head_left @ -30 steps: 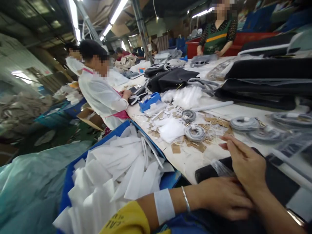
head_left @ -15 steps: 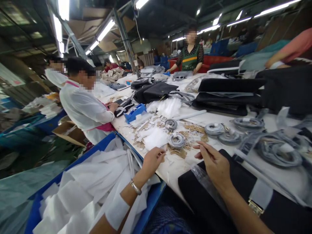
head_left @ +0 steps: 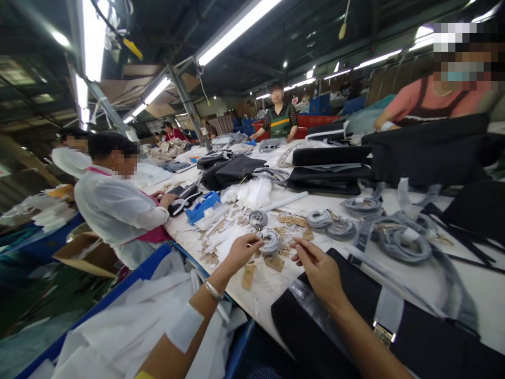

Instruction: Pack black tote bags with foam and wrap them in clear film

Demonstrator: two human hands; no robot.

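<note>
My left hand (head_left: 241, 251) reaches over the table edge, its fingertips pinched at the left rim of a coiled grey strap (head_left: 272, 242) that lies among brown card tags (head_left: 248, 275). A bracelet and a white band show on that arm. My right hand (head_left: 320, 267) rests on a black bag (head_left: 315, 342) in front of me. Its fingers are stretched toward the tags and hold nothing. A clear plastic sleeve (head_left: 311, 308) lies on the bag under my right wrist, and a brass clasp (head_left: 382, 333) shows further right.
A blue bin (head_left: 152, 261) of white sheets stands at my left. More grey coils (head_left: 402, 242) and stacked black bags (head_left: 327, 168) cover the table. A person in white (head_left: 114, 210) works at the left by a blue tray (head_left: 201, 206). Others stand across the table.
My left hand came off the black bag, crossed the white pieces and reached the grey coil. My right hand stayed on the bag. The view tilted up.
</note>
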